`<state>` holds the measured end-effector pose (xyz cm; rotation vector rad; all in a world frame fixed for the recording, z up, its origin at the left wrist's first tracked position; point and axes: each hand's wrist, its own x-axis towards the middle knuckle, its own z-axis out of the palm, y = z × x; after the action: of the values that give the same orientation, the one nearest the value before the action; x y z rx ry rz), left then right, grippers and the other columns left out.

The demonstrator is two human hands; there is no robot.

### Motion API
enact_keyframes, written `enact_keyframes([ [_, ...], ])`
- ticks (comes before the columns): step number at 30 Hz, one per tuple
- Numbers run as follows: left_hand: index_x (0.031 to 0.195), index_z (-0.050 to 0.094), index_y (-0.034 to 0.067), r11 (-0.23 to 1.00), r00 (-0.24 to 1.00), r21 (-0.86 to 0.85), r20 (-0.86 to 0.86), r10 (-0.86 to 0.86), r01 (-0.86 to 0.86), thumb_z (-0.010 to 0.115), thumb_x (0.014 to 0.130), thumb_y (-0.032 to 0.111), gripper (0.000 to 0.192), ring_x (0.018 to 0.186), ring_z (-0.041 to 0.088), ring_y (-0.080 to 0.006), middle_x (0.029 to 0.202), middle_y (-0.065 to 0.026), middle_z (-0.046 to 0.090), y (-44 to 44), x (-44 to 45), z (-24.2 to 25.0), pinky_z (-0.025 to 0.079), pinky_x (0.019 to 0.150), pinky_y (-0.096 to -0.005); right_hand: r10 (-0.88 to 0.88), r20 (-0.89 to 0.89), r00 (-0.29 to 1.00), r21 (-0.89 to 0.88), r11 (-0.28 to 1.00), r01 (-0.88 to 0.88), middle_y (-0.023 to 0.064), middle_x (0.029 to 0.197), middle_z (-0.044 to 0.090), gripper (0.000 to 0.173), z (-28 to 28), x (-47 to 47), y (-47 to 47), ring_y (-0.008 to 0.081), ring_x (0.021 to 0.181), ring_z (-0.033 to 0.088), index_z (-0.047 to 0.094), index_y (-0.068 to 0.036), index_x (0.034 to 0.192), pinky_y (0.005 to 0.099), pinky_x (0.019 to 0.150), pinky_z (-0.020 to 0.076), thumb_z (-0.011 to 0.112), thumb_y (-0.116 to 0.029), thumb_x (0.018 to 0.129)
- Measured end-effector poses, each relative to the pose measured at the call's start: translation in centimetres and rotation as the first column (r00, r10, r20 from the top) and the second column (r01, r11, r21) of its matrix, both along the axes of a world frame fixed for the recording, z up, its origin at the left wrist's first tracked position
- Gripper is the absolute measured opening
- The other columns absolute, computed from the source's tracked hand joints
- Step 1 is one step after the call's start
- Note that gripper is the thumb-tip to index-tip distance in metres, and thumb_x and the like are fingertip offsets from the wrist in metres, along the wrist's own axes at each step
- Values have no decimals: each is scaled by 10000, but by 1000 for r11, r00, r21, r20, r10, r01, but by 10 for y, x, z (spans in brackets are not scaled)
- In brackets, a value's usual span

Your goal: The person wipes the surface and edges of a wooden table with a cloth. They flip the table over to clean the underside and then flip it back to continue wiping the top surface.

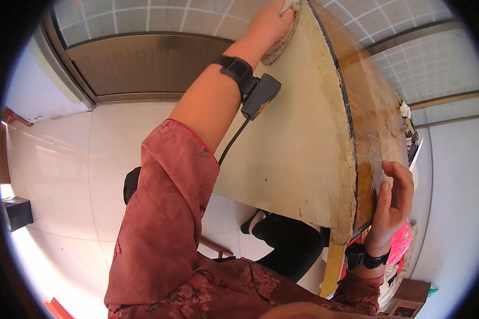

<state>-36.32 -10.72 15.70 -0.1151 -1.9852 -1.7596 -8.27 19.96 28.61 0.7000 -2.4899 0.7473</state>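
Note:
At the top centre, my left hand is closed on a brown fluffy cloth, which lies against the broad cream panel of a table. The top end of the cloth is partly cut off by the picture's edge. A worn black edge strip separates the panel from the glossy brown wooden tabletop. On the right, my right hand holds nothing; its fingers are bent and apart beside the tabletop's near end. Whether it touches the table cannot be told.
A yellow table leg stands below the near corner. Beneath the panel are a black-clad leg and part of a wooden stool. Pink and red fabrics lie at the right. A brown ribbed door panel stands beyond the tiled floor.

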Motion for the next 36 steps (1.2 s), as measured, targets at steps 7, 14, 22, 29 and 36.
enact_keyframes([
  [7, 1229, 624, 30, 978, 975, -143, 144, 171, -151, 525, 943, 375, 459, 1089, 602, -453, 1158, -267, 654, 7, 14, -88, 479, 928, -479, 11, 7, 1000, -11, 1000, -11, 152, 1178, 611, 371, 1, -2, 0, 245, 1105, 590, 571, 28, 1233, 350, 1006, 435, 541, 108, 871],
  [14, 1093, 651, -26, 968, 862, -245, 477, 174, -59, 465, 965, 400, 482, 1015, 615, -468, 1053, -304, 657, 59, 147, -213, 472, 921, -530, -29, -34, 999, -53, 998, 27, 109, 1107, 672, 310, -1, -7, 1, 187, 1029, 614, 617, 3, 1227, 316, 959, 456, 614, 16, 917],
  [22, 1208, 626, 2, 965, 854, -199, 460, 244, -169, 542, 948, 302, 406, 1082, 612, -407, 1162, -242, 646, 97, 240, -144, 494, 935, -467, -3, -65, 998, -96, 995, -3, 94, 1048, 686, 278, -7, -16, 8, 170, 953, 629, 628, 3, 1206, 304, 898, 485, 628, -34, 931],
  [29, 1286, 570, 54, 941, 902, -119, -345, 259, -316, 608, 892, 177, 414, 1135, 561, -361, 1268, -157, 604, 107, 264, 33, 480, 946, -447, 6, -90, 996, 0, 1000, -6, 88, 1034, 683, 269, -5, -18, 5, 163, 949, 629, 626, -5, 1206, 303, 890, 490, 621, -39, 938],
  [36, 1321, 556, 60, 956, 903, 91, -312, 295, -280, 555, 915, 138, 413, 1152, 530, -389, 1326, -157, 571, 96, 222, 21, 439, 997, -431, -24, -39, 999, -41, 999, 22, 92, 1082, 677, 281, -6, -12, 0, 170, 973, 625, 622, -19, 1227, 304, 909, 478, 607, -28, 947],
])
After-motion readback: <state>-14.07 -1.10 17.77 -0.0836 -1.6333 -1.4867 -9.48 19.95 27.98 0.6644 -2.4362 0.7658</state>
